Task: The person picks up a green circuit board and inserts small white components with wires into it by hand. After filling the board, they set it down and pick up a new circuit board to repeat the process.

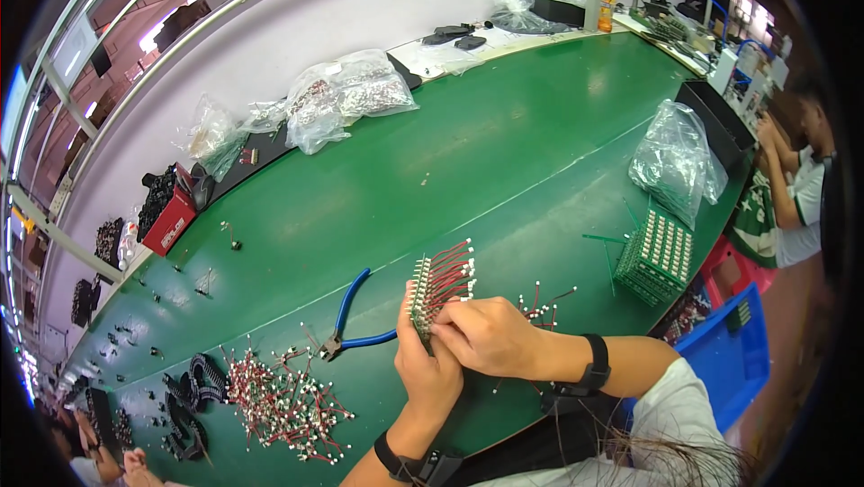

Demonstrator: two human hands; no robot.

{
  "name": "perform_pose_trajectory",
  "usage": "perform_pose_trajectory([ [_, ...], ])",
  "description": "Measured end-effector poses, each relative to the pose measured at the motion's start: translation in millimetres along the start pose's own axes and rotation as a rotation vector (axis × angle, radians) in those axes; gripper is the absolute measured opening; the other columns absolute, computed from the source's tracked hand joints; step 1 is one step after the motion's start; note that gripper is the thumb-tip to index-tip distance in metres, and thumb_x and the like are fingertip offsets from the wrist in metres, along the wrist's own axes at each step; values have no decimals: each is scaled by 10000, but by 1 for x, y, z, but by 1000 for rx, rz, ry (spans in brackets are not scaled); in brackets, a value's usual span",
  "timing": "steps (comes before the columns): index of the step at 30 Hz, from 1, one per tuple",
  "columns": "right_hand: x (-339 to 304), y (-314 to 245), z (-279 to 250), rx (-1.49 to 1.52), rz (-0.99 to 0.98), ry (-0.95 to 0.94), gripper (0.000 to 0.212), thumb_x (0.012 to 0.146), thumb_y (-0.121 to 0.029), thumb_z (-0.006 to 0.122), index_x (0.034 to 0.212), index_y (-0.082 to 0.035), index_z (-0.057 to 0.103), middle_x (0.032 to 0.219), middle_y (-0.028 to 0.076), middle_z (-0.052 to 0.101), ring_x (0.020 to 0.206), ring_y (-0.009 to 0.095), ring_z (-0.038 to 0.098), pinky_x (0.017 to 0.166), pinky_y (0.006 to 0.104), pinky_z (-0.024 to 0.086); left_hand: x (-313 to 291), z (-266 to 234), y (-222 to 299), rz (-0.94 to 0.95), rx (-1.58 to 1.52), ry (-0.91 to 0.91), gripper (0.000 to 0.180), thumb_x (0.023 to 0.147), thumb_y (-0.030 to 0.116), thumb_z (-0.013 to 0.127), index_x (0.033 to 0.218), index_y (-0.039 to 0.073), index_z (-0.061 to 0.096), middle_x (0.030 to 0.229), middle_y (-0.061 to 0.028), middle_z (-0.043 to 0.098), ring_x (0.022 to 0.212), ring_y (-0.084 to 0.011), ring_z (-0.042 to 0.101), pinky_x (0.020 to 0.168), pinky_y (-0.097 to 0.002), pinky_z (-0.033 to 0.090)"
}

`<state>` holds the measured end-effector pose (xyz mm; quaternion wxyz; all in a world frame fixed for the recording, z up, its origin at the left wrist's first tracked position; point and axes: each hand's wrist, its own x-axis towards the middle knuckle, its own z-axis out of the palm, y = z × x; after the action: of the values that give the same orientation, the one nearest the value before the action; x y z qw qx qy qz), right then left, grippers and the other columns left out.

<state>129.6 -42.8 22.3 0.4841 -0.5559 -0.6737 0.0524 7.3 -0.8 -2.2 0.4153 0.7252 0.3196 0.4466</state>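
Two bare hands meet just below the centre of the frame, each wrist wearing a dark band. The left hand (427,374) is closed around the lower end of a strip of small boards (420,293), holding it upright above the table. The right hand (495,334) has its thumb and fingers bent inward against the strip's lower part; its fingertips are partly covered, so whether they grip a lead or the board I cannot tell.

The strip is pale and greenish, closely ridged along its length, with a comb of dark red leads (450,264) fanning rightward, each tipped with a small white connector. Its lower end disappears behind the fingers, and the crowded leads cannot be counted.

Left of the hands lie blue-handled pliers (360,340), one handle running toward the left hand, and, at lower left, a loose heap of red-wired leads (283,406). A blue tray (733,365) sits at lower right, partly hidden by the right arm and sleeve. Beyond it, at right, stands a stack of green boards (661,257), under a crumpled clear bag (675,158). Far across the green table (504,163), more bags (351,95) blur their contents. A co-worker (801,185) is cut by the dark right rim.
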Motion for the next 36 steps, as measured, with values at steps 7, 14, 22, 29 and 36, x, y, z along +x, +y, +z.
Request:
perform_pose_trajectory([
  [7, -1, 1, 7, -24, 2, 24, 170, 858, -97, 653, 834, -18, 504, 678, 139, 595, 609, 334, 624, 524, 402, 504, -1, 1, -3, 4, 53, -5, 482, 955, -2, 504, 1411, -69, 361, 1176, -202, 647, 981, -276, 685, 833, -354, 536],
  [14, 18, 7, -17, -93, 6, 203, 176, 805, -78, 730, 926, -37, 608, 720, 106, 625, 590, 268, 634, 516, 342, 497, 7, 2, -8, -132, -336, 84, 435, 923, -40, 528, 1341, -40, 410, 1219, -147, 594, 1092, -211, 607, 955, -333, 470],
  [22, 11, 37, -55, -128, 169, -655, 157, 807, -181, 711, 949, -120, 685, 925, 101, 602, 885, 319, 623, 754, 446, 498, 20, -14, -2, -482, -812, 191, 501, 874, -96, 445, 1344, 66, 380, 1246, -134, 562, 1105, -315, 605, 938, -554, 534],
  [29, -7, 49, -29, -93, -43, -636, 83, 845, -138, 652, 887, -78, 616, 893, 101, 562, 835, 325, 601, 718, 440, 481, 23, -18, 2, -554, -950, 76, 526, 844, -101, 469, 1316, 96, 345, 1290, -144, 519, 1144, -340, 582, 945, -565, 525],
  [36, 14, 34, -36, 344, 238, -416, 70, 898, -40, 587, 946, 4, 563, 891, 137, 613, 788, 320, 621, 670, 397, 492, 21, -15, 5, -561, -858, 87, 612, 806, -78, 473, 1368, 118, 330, 1246, -146, 549, 1105, -308, 601, 911, -504, 557],
])
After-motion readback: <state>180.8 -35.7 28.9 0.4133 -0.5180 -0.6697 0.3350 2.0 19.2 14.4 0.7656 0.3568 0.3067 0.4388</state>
